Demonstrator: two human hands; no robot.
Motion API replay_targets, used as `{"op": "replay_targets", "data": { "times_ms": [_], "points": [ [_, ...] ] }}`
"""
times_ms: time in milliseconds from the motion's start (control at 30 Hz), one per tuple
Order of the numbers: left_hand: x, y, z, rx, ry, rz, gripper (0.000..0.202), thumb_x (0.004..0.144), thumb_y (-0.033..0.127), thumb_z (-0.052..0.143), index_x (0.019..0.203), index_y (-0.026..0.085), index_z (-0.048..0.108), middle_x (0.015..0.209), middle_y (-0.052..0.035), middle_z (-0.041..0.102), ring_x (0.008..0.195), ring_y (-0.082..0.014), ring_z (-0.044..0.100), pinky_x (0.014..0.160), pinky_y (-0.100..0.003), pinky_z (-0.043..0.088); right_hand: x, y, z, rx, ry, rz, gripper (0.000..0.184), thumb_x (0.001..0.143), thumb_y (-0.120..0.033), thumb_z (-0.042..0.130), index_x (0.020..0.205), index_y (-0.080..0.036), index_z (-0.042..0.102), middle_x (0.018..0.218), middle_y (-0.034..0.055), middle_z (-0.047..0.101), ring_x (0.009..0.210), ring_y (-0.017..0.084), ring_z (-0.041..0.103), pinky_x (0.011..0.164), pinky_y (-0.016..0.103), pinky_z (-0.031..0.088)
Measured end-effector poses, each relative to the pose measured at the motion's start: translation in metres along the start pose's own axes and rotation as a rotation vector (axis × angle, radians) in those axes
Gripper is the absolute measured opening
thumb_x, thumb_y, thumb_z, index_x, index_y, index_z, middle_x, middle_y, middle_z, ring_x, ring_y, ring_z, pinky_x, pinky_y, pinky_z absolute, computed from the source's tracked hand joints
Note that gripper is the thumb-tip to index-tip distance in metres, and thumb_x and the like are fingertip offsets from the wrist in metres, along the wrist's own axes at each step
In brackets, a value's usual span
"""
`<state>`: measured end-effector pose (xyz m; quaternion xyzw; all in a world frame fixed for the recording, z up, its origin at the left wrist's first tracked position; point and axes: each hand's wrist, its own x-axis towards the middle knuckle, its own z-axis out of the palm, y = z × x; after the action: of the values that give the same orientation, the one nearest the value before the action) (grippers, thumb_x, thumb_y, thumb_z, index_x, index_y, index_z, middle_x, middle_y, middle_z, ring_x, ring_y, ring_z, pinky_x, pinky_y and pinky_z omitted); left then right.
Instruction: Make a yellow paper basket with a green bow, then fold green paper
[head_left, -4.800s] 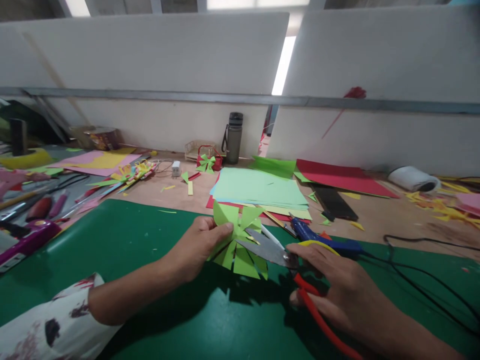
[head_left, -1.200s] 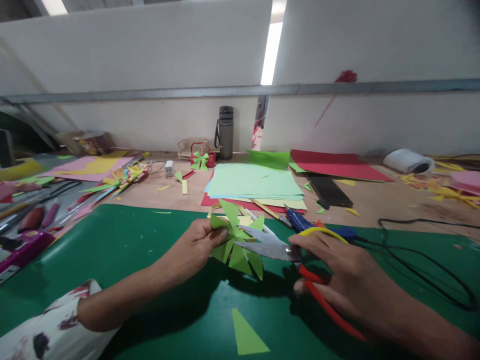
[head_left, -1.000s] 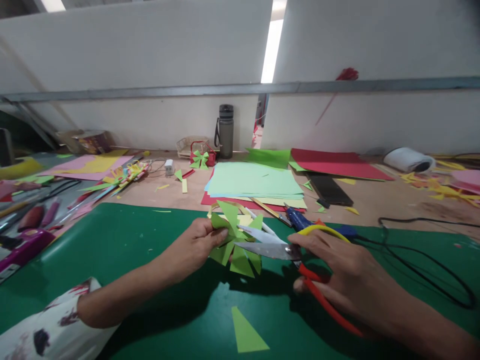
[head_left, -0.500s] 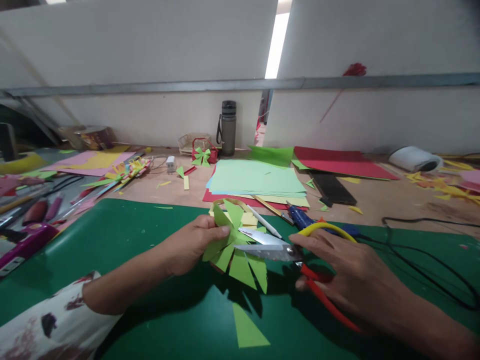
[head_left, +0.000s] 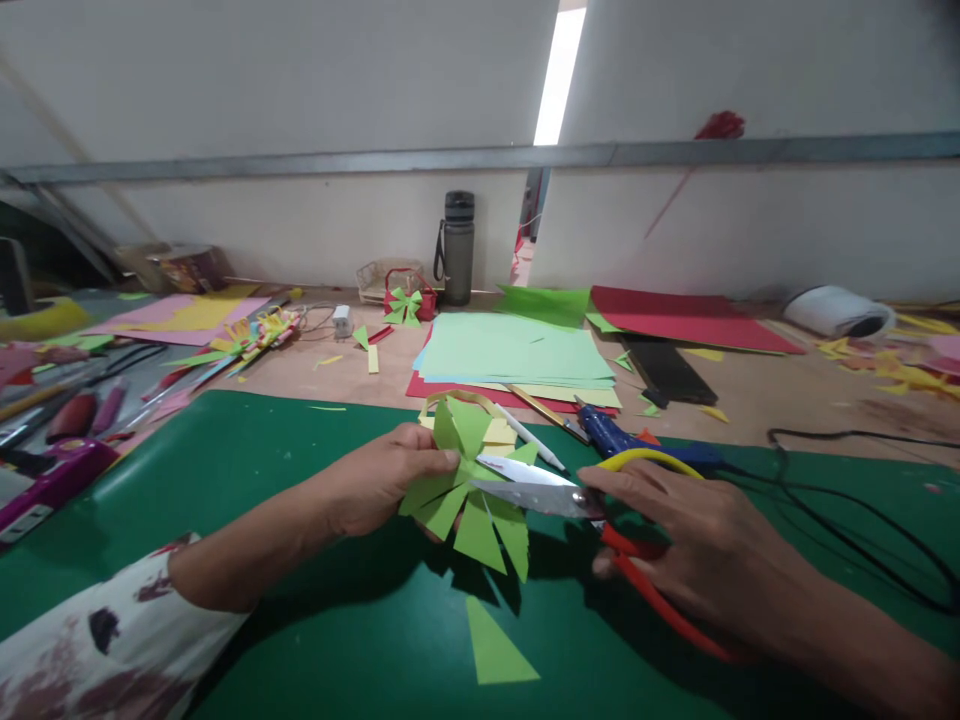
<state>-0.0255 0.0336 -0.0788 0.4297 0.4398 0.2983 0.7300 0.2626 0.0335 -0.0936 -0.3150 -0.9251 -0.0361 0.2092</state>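
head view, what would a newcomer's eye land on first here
Probably the bright green cut paper near the centre, pinched in the left hand, with the parted blades of the scissors in the right hand at it. Below lies a loose green scrap on the dark green mat. Farther back, a grey bottle stands upright before the pale boards.

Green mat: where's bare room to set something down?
Mostly bare: mat between purple plastic tool and left forearm, also between white patterned sleeve and green paper triangle. Crowded: the right, with red-and-yellow-handled scissors, blue glue gun and black cable.
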Motion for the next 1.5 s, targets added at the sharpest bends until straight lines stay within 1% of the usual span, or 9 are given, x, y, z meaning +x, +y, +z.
{"op": "replay_targets", "data": {
  "times_ms": [133,233,400,500,633,800,1000,1133,1500],
  "points": [
    [-0.0004,0.0003,-0.0006,0.006,0.001,-0.004,0.029,0.071,0.036,0.067,0.085,0.01,0.067,0.068,-0.0078,0.067,0.054,-0.0156,0.06,0.05,-0.026,0.048,-0.0003,0.0006,0.0007,0.014,-0.01,0.016,0.042,0.072,-0.025,0.068,0.111,-0.017,0.058,0.086,0.0078,0.069,0.072,0.022,0.065,0.057,0.031,0.051],
    [-0.0008,0.0013,0.0005,0.001,0.006,-0.015,0.029,0.07,0.037,0.068,0.082,0.01,0.066,0.067,-0.0075,0.067,0.054,-0.0157,0.06,0.051,-0.027,0.048,0.0001,0.0008,0.0016,0.012,-0.006,0.017,0.04,0.073,-0.023,0.067,0.112,-0.017,0.058,0.086,0.0079,0.069,0.071,0.022,0.066,0.057,0.031,0.051],
    [-0.0013,0.0019,0.0035,-0.037,0.025,-0.024,0.025,0.067,0.032,0.07,0.079,0.01,0.066,0.069,-0.0073,0.067,0.062,-0.0172,0.063,0.06,-0.028,0.049,0.0009,0.0013,0.0021,0.013,0.0,-0.008,0.039,0.074,-0.023,0.065,0.112,-0.017,0.056,0.087,0.0081,0.07,0.07,0.021,0.066,0.054,0.029,0.05],
    [-0.0019,0.0022,0.004,-0.055,0.04,-0.04,0.024,0.067,0.031,0.07,0.077,0.01,0.065,0.069,-0.0079,0.067,0.062,-0.0179,0.063,0.063,-0.029,0.05,0.0006,0.0016,0.0022,0.007,0.006,-0.024,0.039,0.074,-0.023,0.065,0.112,-0.016,0.056,0.087,0.0086,0.07,0.071,0.022,0.066,0.054,0.03,0.05],
    [-0.0022,0.0024,0.0041,-0.087,0.034,-0.046,0.023,0.067,0.03,0.07,0.077,0.009,0.066,0.068,-0.0087,0.068,0.062,-0.0178,0.063,0.064,-0.029,0.05,0.0002,0.0014,0.0026,0.015,0.014,-0.018,0.039,0.075,-0.021,0.064,0.112,-0.016,0.056,0.088,0.0088,0.07,0.073,0.022,0.066,0.055,0.03,0.05],
    [-0.0023,0.0028,0.0053,-0.103,0.045,-0.047,0.023,0.065,0.028,0.072,0.076,0.009,0.066,0.066,-0.0076,0.068,0.061,-0.0171,0.063,0.064,-0.028,0.05,-0.0004,0.0022,0.004,0.024,-0.014,-0.002,0.039,0.075,-0.022,0.064,0.113,-0.017,0.056,0.089,0.0081,0.07,0.074,0.022,0.066,0.057,0.029,0.05],
    [-0.0016,0.0019,0.0045,-0.108,0.033,-0.038,0.023,0.066,0.028,0.072,0.079,0.009,0.067,0.07,-0.0082,0.069,0.064,-0.0177,0.064,0.065,-0.029,0.049,-0.0021,0.0042,0.0062,0.034,-0.024,-0.004,0.039,0.076,-0.021,0.063,0.114,-0.017,0.056,0.088,0.0073,0.07,0.074,0.022,0.066,0.055,0.029,0.049],
    [-0.0007,0.001,0.0033,-0.095,0.021,-0.03,0.024,0.067,0.03,0.072,0.079,0.009,0.067,0.071,-0.009,0.069,0.065,-0.0179,0.065,0.065,-0.028,0.049,-0.0034,0.0049,0.0069,0.011,-0.024,-0.003,0.039,0.076,-0.022,0.064,0.114,-0.017,0.056,0.087,0.0069,0.069,0.073,0.022,0.066,0.054,0.029,0.048],
    [-0.0017,0.002,0.0047,-0.082,0.026,-0.041,0.027,0.066,0.031,0.073,0.079,0.008,0.066,0.071,-0.01,0.07,0.065,-0.0177,0.065,0.064,-0.028,0.05,-0.0035,0.0057,0.0057,-0.047,-0.016,-0.025,0.034,0.079,-0.023,0.06,0.113,-0.018,0.055,0.086,0.0066,0.069,0.07,0.022,0.066,0.055,0.03,0.048]
  ]
}}
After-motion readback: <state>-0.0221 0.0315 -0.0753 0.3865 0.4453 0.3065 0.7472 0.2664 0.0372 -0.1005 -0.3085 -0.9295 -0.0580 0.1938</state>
